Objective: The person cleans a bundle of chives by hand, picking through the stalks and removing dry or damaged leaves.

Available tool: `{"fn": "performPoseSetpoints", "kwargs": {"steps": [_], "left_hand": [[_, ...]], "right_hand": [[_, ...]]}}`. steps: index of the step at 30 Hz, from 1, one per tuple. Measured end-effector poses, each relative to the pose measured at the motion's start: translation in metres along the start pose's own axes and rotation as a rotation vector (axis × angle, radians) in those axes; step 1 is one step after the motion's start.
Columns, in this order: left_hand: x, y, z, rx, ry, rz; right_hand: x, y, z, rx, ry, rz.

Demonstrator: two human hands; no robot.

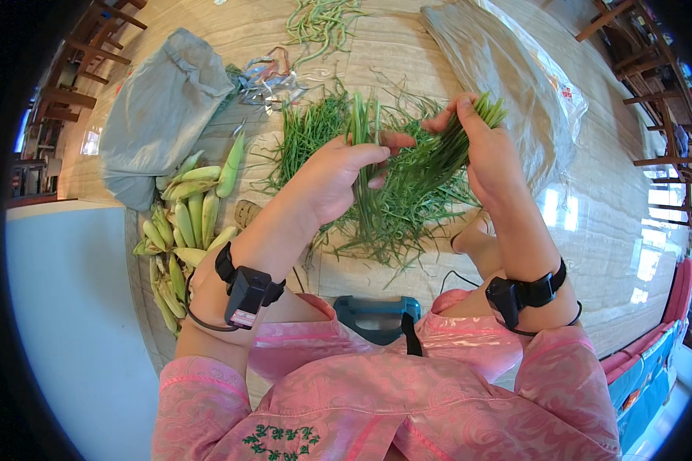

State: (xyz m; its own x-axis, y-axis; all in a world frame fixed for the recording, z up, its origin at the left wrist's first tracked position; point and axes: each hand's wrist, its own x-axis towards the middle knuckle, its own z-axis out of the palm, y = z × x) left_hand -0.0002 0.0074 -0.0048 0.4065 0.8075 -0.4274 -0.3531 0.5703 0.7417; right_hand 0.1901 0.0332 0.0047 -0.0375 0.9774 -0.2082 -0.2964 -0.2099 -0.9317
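My left hand (354,173) is closed around a small bundle of long green leafy stems (369,201), its thumb lying across them. To its right, my right hand (478,135) grips a thicker bunch of green stems (455,150), with the pale cut ends pointing up and right and the thin leaves hanging down and left. Below both hands a loose pile of the same greens (415,213) spreads over the tiled floor. A denser heap of greens (308,135) lies just left of the left hand.
Corn ears in husks (193,219) lie at the left beside a grey sack (161,115). Long green beans (326,26) are at the top, near crumpled plastic strips (265,78). Another grey sack (496,63) stretches along the right. A teal plastic stool (375,331) is between my legs; a pale blue cabinet (75,288) stands left.
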Motion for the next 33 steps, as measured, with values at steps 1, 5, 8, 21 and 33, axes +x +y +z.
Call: {"fn": "performPoseSetpoints", "kwargs": {"steps": [1, 5, 8, 21, 33], "left_hand": [[0.000, -0.001, -0.001, -0.015, -0.018, -0.012], [-0.001, -0.001, 0.005, 0.063, -0.050, -0.060], [-0.004, -0.004, 0.008, 0.233, -0.083, -0.049], [0.000, 0.007, -0.004, 0.244, 0.114, -0.048], [0.003, -0.003, -0.004, 0.036, 0.010, 0.003]], "right_hand": [[-0.001, 0.000, -0.001, 0.000, 0.000, 0.000], [-0.009, -0.001, 0.010, -0.272, -0.069, 0.072], [-0.015, 0.004, 0.019, -0.336, -0.056, 0.095], [-0.005, -0.010, -0.001, -0.074, -0.060, 0.186], [-0.007, -0.003, 0.003, -0.564, 0.081, -0.002]]}}
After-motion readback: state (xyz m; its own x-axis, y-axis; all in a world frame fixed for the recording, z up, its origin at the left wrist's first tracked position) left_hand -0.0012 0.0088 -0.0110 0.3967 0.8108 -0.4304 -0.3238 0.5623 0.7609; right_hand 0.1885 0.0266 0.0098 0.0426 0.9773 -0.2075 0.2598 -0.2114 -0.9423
